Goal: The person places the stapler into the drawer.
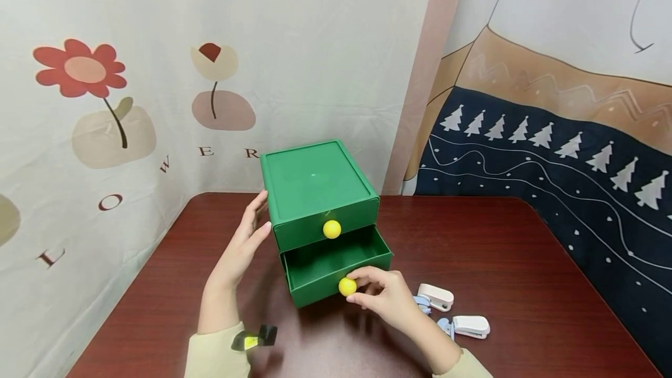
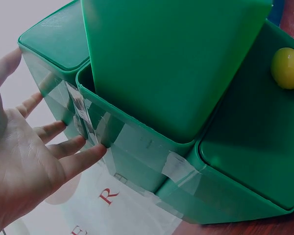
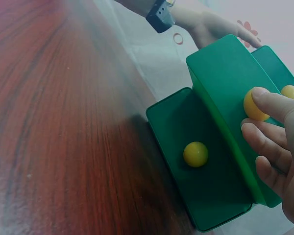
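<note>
My right hand (image 1: 385, 299) pinches the lower drawer's yellow knob (image 1: 347, 286), drawer (image 1: 336, 267) partly out and empty; my left hand (image 1: 247, 238), fingers straight, steadies the green cabinet (image 1: 315, 191) beside it. Two staplers (image 1: 451, 311) wait nearby.

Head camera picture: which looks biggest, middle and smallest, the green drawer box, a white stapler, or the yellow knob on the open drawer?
1. The green drawer box, by far the biggest.
2. The white stapler.
3. The yellow knob, smallest, though fingers of the right hand hide part of it.
</note>
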{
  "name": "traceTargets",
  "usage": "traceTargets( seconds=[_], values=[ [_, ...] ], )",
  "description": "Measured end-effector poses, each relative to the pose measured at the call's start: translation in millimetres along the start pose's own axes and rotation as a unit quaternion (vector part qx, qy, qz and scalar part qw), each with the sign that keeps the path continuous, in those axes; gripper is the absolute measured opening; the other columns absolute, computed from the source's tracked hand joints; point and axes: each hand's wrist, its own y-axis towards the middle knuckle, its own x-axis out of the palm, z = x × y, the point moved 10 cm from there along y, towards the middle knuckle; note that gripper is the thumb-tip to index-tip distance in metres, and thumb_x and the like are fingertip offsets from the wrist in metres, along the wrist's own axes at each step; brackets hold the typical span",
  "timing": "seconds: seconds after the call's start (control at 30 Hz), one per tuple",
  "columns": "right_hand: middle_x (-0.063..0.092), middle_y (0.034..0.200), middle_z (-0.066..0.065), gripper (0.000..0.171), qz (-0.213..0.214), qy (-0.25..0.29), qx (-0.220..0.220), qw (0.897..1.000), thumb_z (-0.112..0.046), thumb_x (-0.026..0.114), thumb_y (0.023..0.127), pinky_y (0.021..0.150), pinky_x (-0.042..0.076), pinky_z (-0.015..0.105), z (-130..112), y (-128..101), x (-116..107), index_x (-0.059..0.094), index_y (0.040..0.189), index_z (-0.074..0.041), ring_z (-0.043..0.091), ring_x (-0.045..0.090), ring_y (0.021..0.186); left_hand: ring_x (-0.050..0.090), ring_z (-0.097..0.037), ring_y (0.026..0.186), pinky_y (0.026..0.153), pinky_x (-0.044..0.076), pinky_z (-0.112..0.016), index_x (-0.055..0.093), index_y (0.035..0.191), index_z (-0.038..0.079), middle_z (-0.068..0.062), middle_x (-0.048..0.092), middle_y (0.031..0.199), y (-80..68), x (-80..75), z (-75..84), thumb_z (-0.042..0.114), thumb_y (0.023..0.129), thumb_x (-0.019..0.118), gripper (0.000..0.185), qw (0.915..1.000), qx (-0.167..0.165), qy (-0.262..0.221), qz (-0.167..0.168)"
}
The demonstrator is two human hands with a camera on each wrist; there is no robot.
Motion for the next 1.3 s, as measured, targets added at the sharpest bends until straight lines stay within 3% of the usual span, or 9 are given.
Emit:
traceTargets(
  seconds=[0.37,0.53,0.73,1.03,1.3],
  values=[
    [0.069,0.079,0.009,0.028,-0.01,-0.009,-0.031,0.999,0.004,0.079,0.072,0.045,0.048,0.027,-32,-14,-2,0.068,0.097,-0.003,0.006,0.056,0.051,0.011,-0.027,0.14,0.105,0.014,-0.059,0.013,0.154,0.019,-0.004,0.013,0.155,-0.2,2.6,-0.5,0.013,0.103,0.04,0.058,1.0,-0.002,0.0,-0.003],
    [0.069,0.079,0.008,0.029,-0.019,-0.007,-0.031,0.999,0.002,0.08,0.072,0.042,0.046,0.023,-18,-23,0,0.068,0.098,-0.005,0.003,0.053,0.047,0.011,-0.027,0.141,0.105,0.013,-0.059,0.013,0.154,0.019,-0.004,0.013,0.155,-0.8,1.9,0.0,0.014,0.103,0.041,0.058,1.0,-0.002,0.003,0.001],
    [0.069,0.08,0.008,0.028,-0.029,-0.004,-0.042,0.999,0.001,0.08,0.073,0.041,0.045,0.021,-20,-30,3,0.068,0.098,-0.005,0.001,0.053,0.048,0.01,-0.027,0.141,0.105,0.013,-0.06,0.013,0.154,0.019,-0.003,0.012,0.155,-1.4,2.0,-0.2,0.015,0.103,0.041,0.058,1.0,-0.007,0.002,0.003],
    [0.07,0.079,0.007,0.03,-0.032,-0.02,-0.081,0.996,0.004,0.08,0.071,0.042,0.043,0.016,-34,-36,3,0.068,0.097,-0.006,-0.001,0.052,0.048,0.01,-0.028,0.14,0.105,0.013,-0.059,0.013,0.154,0.017,-0.005,0.012,0.155,-1.5,1.7,0.7,0.014,0.103,0.04,0.058,1.0,-0.005,0.002,0.006],
    [0.07,0.083,0.008,0.034,-0.031,-0.045,-0.135,0.989,0.005,0.08,0.071,0.052,0.045,0.017,-54,-39,-4,0.068,0.101,-0.003,0.005,0.058,0.06,0.01,-0.028,0.14,0.105,0.013,-0.059,0.011,0.154,0.015,-0.007,0.012,0.155,-1.9,1.8,0.7,0.014,0.103,0.04,0.058,1.0,-0.008,-0.002,0.006]
  ],
)
